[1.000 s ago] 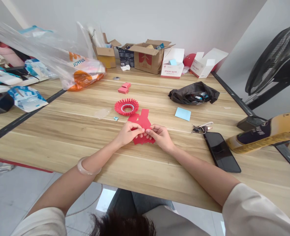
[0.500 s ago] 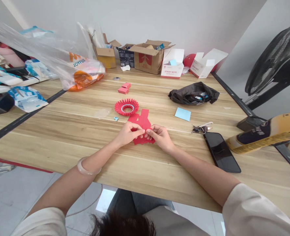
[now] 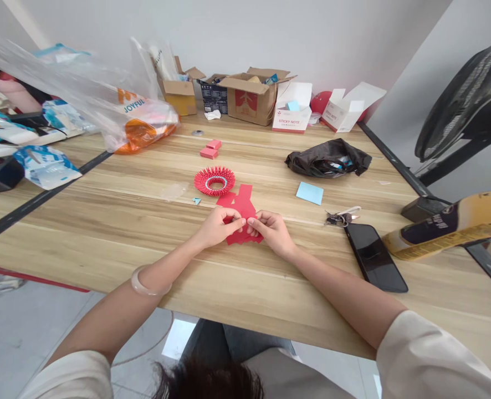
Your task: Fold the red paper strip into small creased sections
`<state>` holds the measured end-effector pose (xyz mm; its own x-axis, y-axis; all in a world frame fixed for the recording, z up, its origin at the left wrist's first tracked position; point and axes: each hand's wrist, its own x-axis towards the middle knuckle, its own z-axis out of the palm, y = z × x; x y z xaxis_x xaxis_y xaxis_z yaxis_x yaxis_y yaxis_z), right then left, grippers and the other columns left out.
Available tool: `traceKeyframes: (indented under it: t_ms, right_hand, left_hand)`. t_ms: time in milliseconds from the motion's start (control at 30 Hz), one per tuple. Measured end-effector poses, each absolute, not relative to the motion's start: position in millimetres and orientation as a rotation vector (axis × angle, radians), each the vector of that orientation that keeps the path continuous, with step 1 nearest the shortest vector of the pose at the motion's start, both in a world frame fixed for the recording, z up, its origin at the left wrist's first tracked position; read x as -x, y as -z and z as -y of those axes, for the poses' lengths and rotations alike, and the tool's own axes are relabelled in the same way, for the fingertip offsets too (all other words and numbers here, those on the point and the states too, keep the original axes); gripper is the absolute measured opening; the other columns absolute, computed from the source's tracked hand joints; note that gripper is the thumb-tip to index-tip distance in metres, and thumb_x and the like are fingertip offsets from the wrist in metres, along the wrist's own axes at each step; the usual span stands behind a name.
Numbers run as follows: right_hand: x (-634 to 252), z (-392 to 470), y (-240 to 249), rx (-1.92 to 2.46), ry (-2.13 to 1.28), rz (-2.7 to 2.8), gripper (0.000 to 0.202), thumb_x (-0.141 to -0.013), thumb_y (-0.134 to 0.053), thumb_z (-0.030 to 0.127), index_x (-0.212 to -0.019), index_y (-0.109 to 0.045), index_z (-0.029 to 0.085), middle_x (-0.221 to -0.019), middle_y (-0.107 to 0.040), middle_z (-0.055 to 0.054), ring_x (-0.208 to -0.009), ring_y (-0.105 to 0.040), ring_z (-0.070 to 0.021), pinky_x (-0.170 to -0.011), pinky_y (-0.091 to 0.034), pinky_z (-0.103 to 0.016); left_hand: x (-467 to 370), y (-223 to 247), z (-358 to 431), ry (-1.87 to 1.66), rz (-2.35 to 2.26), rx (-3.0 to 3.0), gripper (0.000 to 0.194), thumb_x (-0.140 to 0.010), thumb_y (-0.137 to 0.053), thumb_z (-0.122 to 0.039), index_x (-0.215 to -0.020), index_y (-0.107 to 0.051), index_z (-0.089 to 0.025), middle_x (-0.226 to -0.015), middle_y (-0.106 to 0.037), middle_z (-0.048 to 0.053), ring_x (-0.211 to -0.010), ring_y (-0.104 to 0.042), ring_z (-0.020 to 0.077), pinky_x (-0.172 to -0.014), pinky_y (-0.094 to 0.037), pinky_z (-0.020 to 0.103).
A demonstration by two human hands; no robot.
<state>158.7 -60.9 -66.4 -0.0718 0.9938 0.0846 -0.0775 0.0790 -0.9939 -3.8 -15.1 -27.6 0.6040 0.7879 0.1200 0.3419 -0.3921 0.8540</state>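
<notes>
Fingers of the left hand [image 3: 220,224] and right hand [image 3: 274,228] are pinched, thumbs forward and tips nearly meeting, apparently on a small red paper piece [image 3: 246,224] whose outline merges with the red below. Around them, largest first: the wooden bench [image 3: 129,221]; loose red paper slips [image 3: 244,195], overlapping beneath the hands; just beyond, the spiky red folded-paper ring [image 3: 203,182], lying flat; two little red paper blocks [image 3: 209,153] farther back; a blue paper scrap [image 3: 196,200] near the ring. Paper this thin should want a light, level pinch: match the edges first, keep both thumbs even, then press from the middle outward without dragging the slips underneath.
</notes>
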Motion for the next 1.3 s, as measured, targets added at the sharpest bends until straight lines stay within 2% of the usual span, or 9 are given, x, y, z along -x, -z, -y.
traceKeyframes:
  t_ms: [567, 933, 1300]
  right_hand:
    - [-158.8, 61.5, 64.8, 1.043, -1.252, 1.262, 0.029, -0.076, -0.061, 0.043, -0.068, -0.054, 0.017, -0.059, -0.062, 0.0, -0.05, -0.053, -0.0084, -0.051, -0.043, -0.021]
    - [-158.6, 61.6, 64.7, 1.067, -1.215, 1.247, 0.029, -0.075, -0.062, 0.044, -0.067, -0.053, 0.017, -0.057, -0.062, 0.001, -0.049, -0.053, -0.0088, -0.05, -0.043, -0.022]
    - [-157.3, 59.3, 70.4, 1.073, -1.159, 1.192, 0.024, -0.071, -0.066, 0.038, -0.069, -0.055, 0.017, -0.06, -0.064, 0.0, -0.05, -0.056, -0.0099, -0.051, -0.044, -0.022]
  left_hand:
    - [3.2, 30.1, 15.0, -0.655, -0.936, -2.053, 0.028, -0.078, -0.054, -0.029, -0.055, -0.056, -0.013, -0.055, -0.054, -0.001, -0.056, -0.047, 0.0106, -0.057, -0.032, 0.024]
    - [3.1, 29.5, 15.3, -0.646, -0.939, -2.045, 0.028, -0.079, -0.053, -0.03, -0.056, -0.055, -0.014, -0.054, -0.052, -0.002, -0.055, -0.045, 0.0099, -0.057, -0.034, 0.024]
    - [3.5, 35.4, 12.4, -0.619, -0.888, -1.833, 0.028, -0.081, -0.053, -0.039, -0.071, -0.059, -0.014, -0.062, -0.057, 0.0, -0.052, -0.049, 0.0093, -0.052, -0.039, 0.022]
